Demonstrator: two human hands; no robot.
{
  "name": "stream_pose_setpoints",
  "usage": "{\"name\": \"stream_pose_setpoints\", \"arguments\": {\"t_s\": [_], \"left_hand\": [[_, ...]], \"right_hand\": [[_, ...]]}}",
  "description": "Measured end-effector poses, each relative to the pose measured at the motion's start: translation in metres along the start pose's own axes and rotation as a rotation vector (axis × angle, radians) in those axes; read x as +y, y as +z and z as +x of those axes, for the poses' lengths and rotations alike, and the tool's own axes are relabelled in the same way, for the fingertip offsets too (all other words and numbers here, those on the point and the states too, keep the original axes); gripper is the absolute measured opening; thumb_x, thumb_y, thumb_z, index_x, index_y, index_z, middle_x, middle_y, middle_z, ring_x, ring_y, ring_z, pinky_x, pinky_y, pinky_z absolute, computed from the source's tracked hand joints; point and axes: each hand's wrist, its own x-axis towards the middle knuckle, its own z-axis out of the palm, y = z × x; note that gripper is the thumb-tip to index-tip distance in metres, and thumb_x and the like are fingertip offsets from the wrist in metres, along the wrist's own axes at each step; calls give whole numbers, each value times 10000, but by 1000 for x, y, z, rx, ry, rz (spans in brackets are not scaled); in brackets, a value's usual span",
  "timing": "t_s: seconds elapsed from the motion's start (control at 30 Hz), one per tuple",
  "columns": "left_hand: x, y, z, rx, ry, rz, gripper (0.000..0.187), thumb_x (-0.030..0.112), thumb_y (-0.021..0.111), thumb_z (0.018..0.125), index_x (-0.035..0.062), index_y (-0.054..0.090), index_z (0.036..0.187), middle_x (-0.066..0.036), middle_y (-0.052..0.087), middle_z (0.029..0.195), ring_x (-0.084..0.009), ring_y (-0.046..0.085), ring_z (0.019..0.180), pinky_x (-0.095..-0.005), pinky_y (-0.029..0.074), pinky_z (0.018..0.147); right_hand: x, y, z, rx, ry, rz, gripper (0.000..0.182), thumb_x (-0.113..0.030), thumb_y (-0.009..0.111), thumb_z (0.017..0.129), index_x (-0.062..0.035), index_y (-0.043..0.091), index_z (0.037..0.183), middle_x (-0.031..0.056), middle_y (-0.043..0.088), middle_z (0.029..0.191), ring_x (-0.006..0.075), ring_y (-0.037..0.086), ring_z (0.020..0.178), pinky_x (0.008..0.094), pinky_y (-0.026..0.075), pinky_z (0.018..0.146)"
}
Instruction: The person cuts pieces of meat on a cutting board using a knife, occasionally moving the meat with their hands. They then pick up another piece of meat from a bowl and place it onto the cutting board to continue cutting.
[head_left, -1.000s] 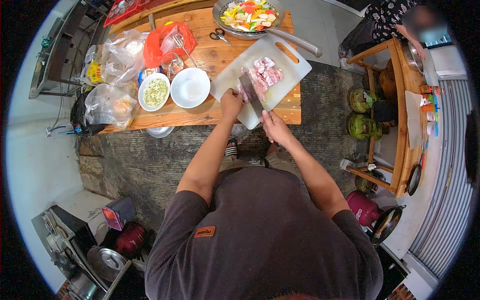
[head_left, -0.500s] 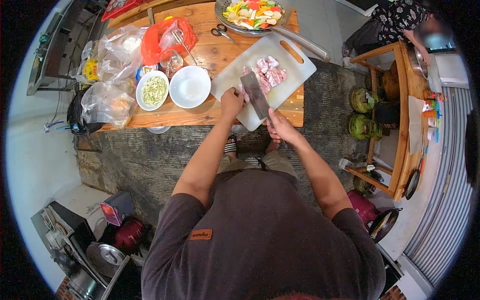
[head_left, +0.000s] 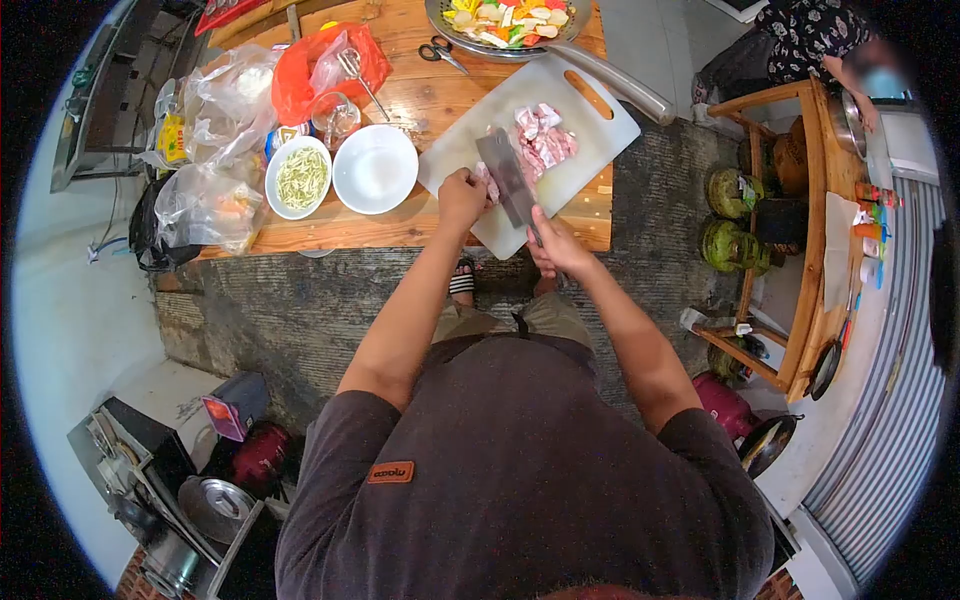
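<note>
My right hand (head_left: 556, 246) grips the handle of a cleaver (head_left: 510, 182), its broad blade slanting over the white cutting board (head_left: 604, 140). Just left of the blade, my left hand (head_left: 462, 198) is closed, its fingertips pinching a piece of raw meat (head_left: 486, 182) against the board. To the blade's right lies a pile of cut, pale pink meat (head_left: 546, 140). Whether the edge is in the meat cannot be made out. A white bowl (head_left: 376, 172) stands left of the board, beside a bowl of shredded pale green vegetable (head_left: 302, 180).
A pan of cut vegetables (head_left: 508, 22) sits at the back, its handle reaching past the board. Scissors (head_left: 442, 54), a red plastic bag (head_left: 330, 75) and clear bags (head_left: 210, 205) lie on the wooden table (head_left: 400, 235). Another person (head_left: 815, 45) is at the right, near a wooden rack (head_left: 800, 250).
The cleaver has shifted slightly left, leaving a wider gap to the meat pile. My left hand stays at the meat. The whole view has tilted a little.
</note>
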Motion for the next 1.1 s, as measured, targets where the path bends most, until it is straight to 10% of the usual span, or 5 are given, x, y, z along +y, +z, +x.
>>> {"name": "stream_pose_setpoints", "arguments": {"t_s": [0.27,0.37,0.63,1.1], "left_hand": [[-8,4,4,5,27,23,235,155,664,944,-23,634,793,-135,705,665,-204,729,593,-338,572,550],[4,-2,-2,13,39,65,218,140,626,955,-16,629,802,-139,714,680,-205,732,597,-335,574,565],[13,-6,-11,38,143,160,162,108,615,959,-32,614,876,-150,722,723,-217,737,611,-336,580,562],[-28,3,-23,95,254,58,246,169,671,871,-35,699,1005,-249,726,901,-383,715,833,-439,541,748]], "right_hand": [[-8,11,18,63,-17,-68,616,-653,314,1040,-76,480,905,7,381,592,133,388,420,330,366,400],[17,22,10,253,-194,-401,752,-590,300,1061,80,634,1128,167,627,742,265,640,596,416,535,598],[11,41,14,379,-249,-672,773,-595,331,1049,102,657,1112,386,652,979,539,628,1015,532,494,922],[14,70,-5,557,-207,-858,707,-574,353,1049,91,593,1055,358,671,942,530,647,980,566,504,894]]}}
